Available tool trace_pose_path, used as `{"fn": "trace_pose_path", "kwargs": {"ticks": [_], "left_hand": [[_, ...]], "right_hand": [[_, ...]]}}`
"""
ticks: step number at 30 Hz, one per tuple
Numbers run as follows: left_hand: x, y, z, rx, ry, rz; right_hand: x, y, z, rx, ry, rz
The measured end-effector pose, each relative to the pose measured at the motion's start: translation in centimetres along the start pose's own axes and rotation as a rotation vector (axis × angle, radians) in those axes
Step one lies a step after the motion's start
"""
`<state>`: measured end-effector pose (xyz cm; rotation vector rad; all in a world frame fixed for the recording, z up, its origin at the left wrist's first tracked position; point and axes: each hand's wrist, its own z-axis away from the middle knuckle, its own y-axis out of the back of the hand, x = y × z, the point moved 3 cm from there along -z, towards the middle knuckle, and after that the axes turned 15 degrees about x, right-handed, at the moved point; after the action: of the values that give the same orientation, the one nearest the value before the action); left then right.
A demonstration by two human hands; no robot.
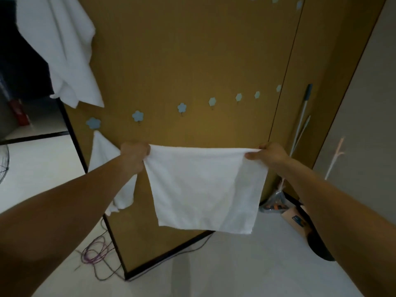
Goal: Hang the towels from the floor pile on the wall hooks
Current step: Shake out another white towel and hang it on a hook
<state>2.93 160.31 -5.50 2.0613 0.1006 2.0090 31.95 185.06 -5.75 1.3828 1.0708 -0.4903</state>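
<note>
I hold a white towel [203, 187] spread flat in front of the brown wall panel [192, 61]. My left hand [135, 152] grips its top left corner and my right hand [269, 152] pinches its top right corner. A row of pale blue flower-shaped hooks runs across the panel above the towel, among them the hook [137, 116] and the hook [182, 107]. From the leftmost hook [93, 122] hangs a second white towel [102, 155], partly hidden behind my left forearm. A larger white towel [64, 50] hangs at the upper left.
A long-handled tool [302, 116] leans in the corner at the right, above clutter on the floor [276, 202]. Loose cables [96, 251] lie on the pale floor at the panel's lower left. A grey wall [364, 103] stands at the right.
</note>
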Motion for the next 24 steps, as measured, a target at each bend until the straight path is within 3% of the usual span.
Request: {"fn": "trace_pose_path", "kwargs": {"ticks": [2,5,8,10,15,17,20,24], "left_hand": [[0.4,0.7,0.4,0.027,-0.083,-0.13],[0.9,2.3,0.3,0.111,-0.138,-0.105],[2.4,3.4,-0.3,0.167,-0.309,-0.269],[3.8,4.0,-0.4,0.233,-0.417,-0.356],[6.1,4.4,-2.0,0.294,-0.503,-0.132],[6.7,4.3,-3.1,0.287,-0.55,-0.131],[8.1,4.4,-5.5,0.304,-0.598,-0.113],[10.2,4.1,-9.9,0.195,-0.571,-0.07]], "right_hand": [[-1.2,-0.5,-0.7,0.006,0.062,-0.011],[-3.2,-1.5,-1.6,0.034,0.151,0.07],[-5.8,-2.7,-2.0,0.174,0.357,0.243],[-7.6,-3.5,-2.3,0.209,0.427,0.156],[-11.6,-7.1,-3.5,0.186,0.317,-0.298],[-13.2,-9.4,-3.9,0.138,0.276,-0.388],[-15.5,-12.4,-4.9,-0.08,0.28,-0.431],[-19.6,-14.5,-5.8,-0.321,0.427,-0.377]]}}
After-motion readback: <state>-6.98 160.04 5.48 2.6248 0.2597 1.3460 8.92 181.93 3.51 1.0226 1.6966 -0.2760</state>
